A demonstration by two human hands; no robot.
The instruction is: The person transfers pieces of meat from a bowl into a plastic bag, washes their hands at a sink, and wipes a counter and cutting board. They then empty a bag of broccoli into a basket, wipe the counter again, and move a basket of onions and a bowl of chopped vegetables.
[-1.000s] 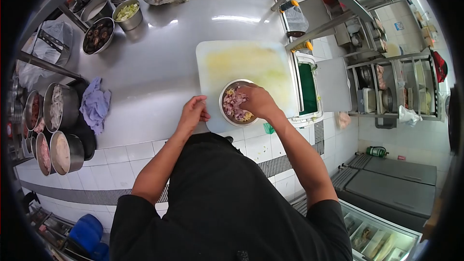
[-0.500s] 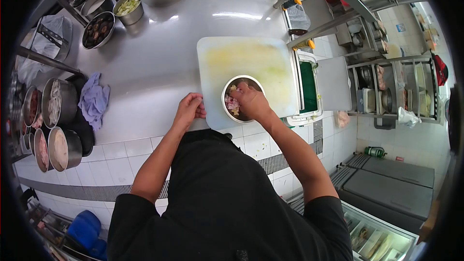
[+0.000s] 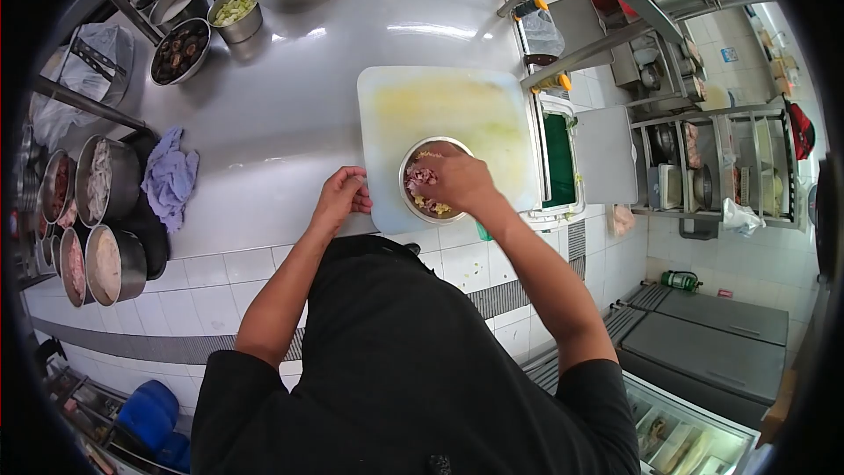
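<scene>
A round metal bowl (image 3: 405,189) stands on the near part of a white cutting board (image 3: 440,105) with yellow stains. Inside it lies chopped pinkish-red food (image 3: 421,178) with small yellow bits around it. My right hand (image 3: 462,181) reaches into the bowl from the right; its fingers are smeared by motion and partly hidden in the food. Just left of the board, at the table's near edge, my left hand (image 3: 343,193) has its fingers curled in with the thumb against them, and nothing shows in it.
A purple cloth (image 3: 170,178) lies on the steel table. Metal pots of meat (image 3: 121,268) crowd the left edge. A bowl of dark mushrooms (image 3: 181,51) and a pot of chopped green vegetable (image 3: 235,18) stand behind. A green-lined bin (image 3: 563,158) adjoins the board's right side.
My right hand has shifted slightly within the bowl, and the chopped food is rearranged, with more yellow bits showing at the near side. My left hand stays almost in place.
</scene>
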